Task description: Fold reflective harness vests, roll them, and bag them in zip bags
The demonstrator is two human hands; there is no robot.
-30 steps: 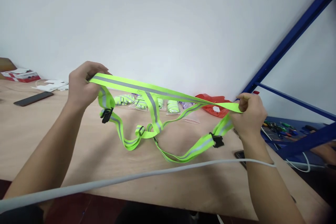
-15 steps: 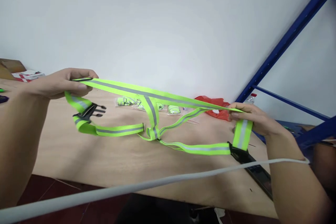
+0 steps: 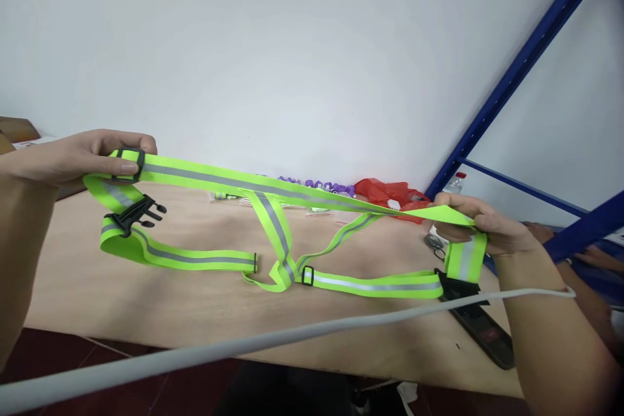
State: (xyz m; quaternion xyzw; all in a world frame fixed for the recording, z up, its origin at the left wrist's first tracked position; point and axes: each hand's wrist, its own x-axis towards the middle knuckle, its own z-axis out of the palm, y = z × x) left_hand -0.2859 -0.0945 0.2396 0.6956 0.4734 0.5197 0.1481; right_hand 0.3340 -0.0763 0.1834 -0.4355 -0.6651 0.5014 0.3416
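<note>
A neon-yellow reflective strap harness with grey stripes is stretched taut above a wooden table. My left hand pinches its left end at a black slider. My right hand pinches the right end, fingers pressed flat on the strap. Lower loops hang toward the table. A black male buckle dangles below my left hand, and a black female buckle hangs under my right hand.
A dark phone lies on the table under my right wrist. A red bag and purple items sit by the white wall. Blue shelving posts rise at right, where another person's hand shows. A grey cable crosses the foreground.
Both hands have drawn apart and lowered, pulling the top strap straighter. The hanging loops have spread out, and the view has shifted right, hiding the items at the far left.
</note>
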